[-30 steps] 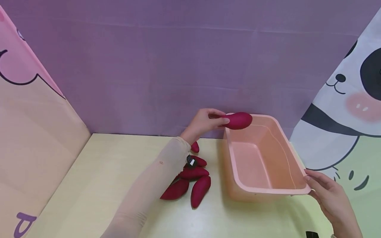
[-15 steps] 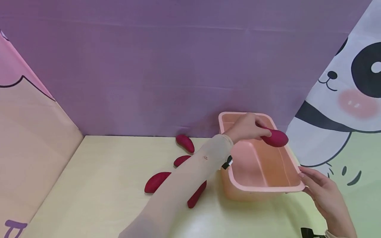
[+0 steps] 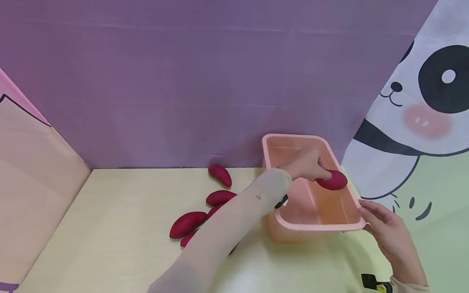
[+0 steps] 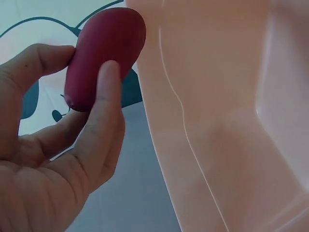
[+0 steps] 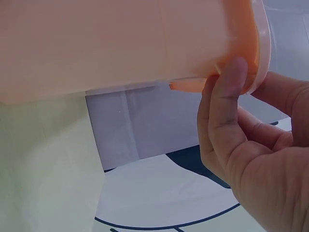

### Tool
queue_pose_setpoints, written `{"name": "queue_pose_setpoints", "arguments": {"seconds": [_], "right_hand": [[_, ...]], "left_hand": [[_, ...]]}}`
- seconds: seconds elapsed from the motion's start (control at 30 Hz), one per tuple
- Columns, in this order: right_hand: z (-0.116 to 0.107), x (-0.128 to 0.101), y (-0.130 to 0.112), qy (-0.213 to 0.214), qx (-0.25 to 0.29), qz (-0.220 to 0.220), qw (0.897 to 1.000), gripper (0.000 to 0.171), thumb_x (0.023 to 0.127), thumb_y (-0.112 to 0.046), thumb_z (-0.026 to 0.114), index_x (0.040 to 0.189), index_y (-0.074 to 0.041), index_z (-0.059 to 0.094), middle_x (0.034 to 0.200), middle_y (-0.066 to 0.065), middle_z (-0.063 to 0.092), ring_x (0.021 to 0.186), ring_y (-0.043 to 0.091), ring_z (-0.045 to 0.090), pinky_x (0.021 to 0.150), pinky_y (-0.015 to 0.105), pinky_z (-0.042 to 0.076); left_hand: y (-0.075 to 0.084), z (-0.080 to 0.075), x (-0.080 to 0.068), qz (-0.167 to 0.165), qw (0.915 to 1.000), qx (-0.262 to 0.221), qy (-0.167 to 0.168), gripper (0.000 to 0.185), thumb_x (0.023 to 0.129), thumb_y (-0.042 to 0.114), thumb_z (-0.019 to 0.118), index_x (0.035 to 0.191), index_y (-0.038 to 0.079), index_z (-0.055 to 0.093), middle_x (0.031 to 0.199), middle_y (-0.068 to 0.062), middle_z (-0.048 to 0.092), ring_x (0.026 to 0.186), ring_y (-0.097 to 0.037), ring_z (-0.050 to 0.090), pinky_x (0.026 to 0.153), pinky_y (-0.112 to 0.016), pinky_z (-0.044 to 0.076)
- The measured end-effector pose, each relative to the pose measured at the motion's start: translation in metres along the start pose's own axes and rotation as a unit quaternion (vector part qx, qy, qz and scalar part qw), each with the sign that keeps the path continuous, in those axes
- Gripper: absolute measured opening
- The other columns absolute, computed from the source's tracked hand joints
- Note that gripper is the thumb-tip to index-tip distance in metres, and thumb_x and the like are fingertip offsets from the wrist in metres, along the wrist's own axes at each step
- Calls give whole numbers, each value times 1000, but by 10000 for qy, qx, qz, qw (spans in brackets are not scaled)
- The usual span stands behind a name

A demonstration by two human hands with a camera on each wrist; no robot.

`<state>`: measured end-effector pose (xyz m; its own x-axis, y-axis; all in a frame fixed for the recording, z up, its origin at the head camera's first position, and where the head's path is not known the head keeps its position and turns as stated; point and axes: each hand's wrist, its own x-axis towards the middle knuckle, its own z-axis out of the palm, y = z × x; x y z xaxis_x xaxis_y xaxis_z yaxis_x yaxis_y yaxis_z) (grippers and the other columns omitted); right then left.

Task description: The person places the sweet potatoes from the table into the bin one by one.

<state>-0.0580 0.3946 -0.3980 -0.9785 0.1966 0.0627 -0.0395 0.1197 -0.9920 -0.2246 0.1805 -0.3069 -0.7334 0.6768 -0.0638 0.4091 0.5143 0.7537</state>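
My left hand (image 3: 305, 165) pinches a dark red sweet potato (image 3: 334, 180) between thumb and fingers, over the right side of a pink plastic basin (image 3: 293, 226). The left wrist view shows the sweet potato (image 4: 106, 48) at the fingertips, beside the basin's inner wall (image 4: 203, 96). With thumb and fingers, my right hand (image 3: 384, 228) grips the basin's near right corner; in the right wrist view its fingers (image 5: 227, 101) curl up against the underside of the rim. Nothing shows on the visible part of the basin's floor.
Several more sweet potatoes, among them one by the back edge (image 3: 220, 176) and one farther left (image 3: 188, 224), lie on the pale table (image 3: 110, 228); my left forearm covers part of the group. A purple cloth wall (image 3: 165, 89) stands behind, with a panda-printed panel (image 3: 395, 134) on the right.
My left hand has carried the sweet potato rightward from the basin's far left corner to over its right side, slightly lower now. The right hand keeps its grip on the rim. The view has shifted.
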Motion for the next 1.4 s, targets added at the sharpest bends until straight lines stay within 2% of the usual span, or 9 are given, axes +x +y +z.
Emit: {"name": "queue_pose_setpoints", "arguments": {"seconds": [0.2, 0.4, 0.57, 0.77, 1.03, 1.1, 1.2, 1.3, 1.4], "right_hand": [[1, -1, -1, 32, 72, -119, 9999, 26, 99, -5, 62, 124, -5, 66, 109, -7, 69, 92, 8, 68, 74, 23, 58], [4, -2, -1, 56, 2, -59, 10000, 27, 99, -8, 62, 126, -3, 65, 108, -8, 69, 92, 7, 68, 75, 22, 57], [6, -3, -1, 49, 74, -51, 9999, 26, 99, -7, 63, 125, -3, 65, 107, -7, 70, 92, 8, 68, 75, 22, 57], [7, -3, -1, 44, 94, -48, 9999, 26, 99, -7, 63, 125, -3, 65, 107, -7, 70, 92, 8, 68, 74, 23, 57], [6, -3, 0, 44, 158, -93, 9998, 24, 99, -5, 62, 123, -5, 67, 106, -6, 70, 91, 8, 68, 73, 23, 58], [6, -3, 1, 41, 188, -93, 9998, 24, 99, -4, 62, 122, -6, 68, 106, -6, 71, 91, 8, 68, 73, 23, 58], [5, -2, 2, 48, 212, -98, 9997, 23, 99, -4, 62, 121, -8, 68, 105, -6, 71, 91, 8, 68, 73, 23, 58], [5, -3, 2, 25, 276, -89, 9996, 24, 99, -3, 61, 121, -8, 69, 106, -6, 71, 91, 8, 68, 73, 23, 57], [5, -4, 2, -19, 348, -82, 9994, 25, 99, -1, 60, 121, -9, 69, 106, -6, 71, 92, 8, 68, 73, 23, 57]], "left_hand": [[-3, 6, -1, -241, 9966, 719, -325, 19, 84, 23, 83, 74, 13, 71, 67, -2, 65, 64, -15, 60, 55, -21, 51], [-3, 14, -4, -559, 9926, 933, -533, 18, 79, 15, 87, 86, 16, 71, 75, 2, 65, 73, -15, 59, 58, -22, 53], [-3, 18, -4, -691, 9855, 1362, -733, 14, 78, 9, 85, 80, 16, 74, 66, 1, 58, 62, -14, 56, 51, -22, 50], [0, 22, 1, -278, 9674, 2346, -908, 14, 87, 6, 68, 76, 12, 62, 64, 1, 49, 51, -12, 48, 45, -21, 41], [12, 12, -16, 210, 9603, 2623, -929, 17, 90, 23, 74, 83, 15, 61, 73, 4, 52, 65, -10, 51, 57, -22, 43], [16, 5, -23, 345, 9607, 2596, -917, 18, 90, 26, 74, 86, 14, 61, 73, 4, 50, 64, -9, 48, 57, -21, 42], [17, -8, -37, 372, 9710, 2212, -831, 17, 90, 29, 75, 96, 15, 66, 77, 5, 54, 66, -7, 50, 59, -19, 44], [7, -23, -54, 477, 9842, 1600, -586, 26, 90, 29, 75, 111, 15, 66, 92, 6, 60, 80, -6, 55, 70, -18, 47], [-11, -38, -73, 776, 9893, 1172, -385, 34, 91, 26, 73, 120, 11, 64, 105, 4, 65, 96, -9, 60, 81, -20, 49]]}}
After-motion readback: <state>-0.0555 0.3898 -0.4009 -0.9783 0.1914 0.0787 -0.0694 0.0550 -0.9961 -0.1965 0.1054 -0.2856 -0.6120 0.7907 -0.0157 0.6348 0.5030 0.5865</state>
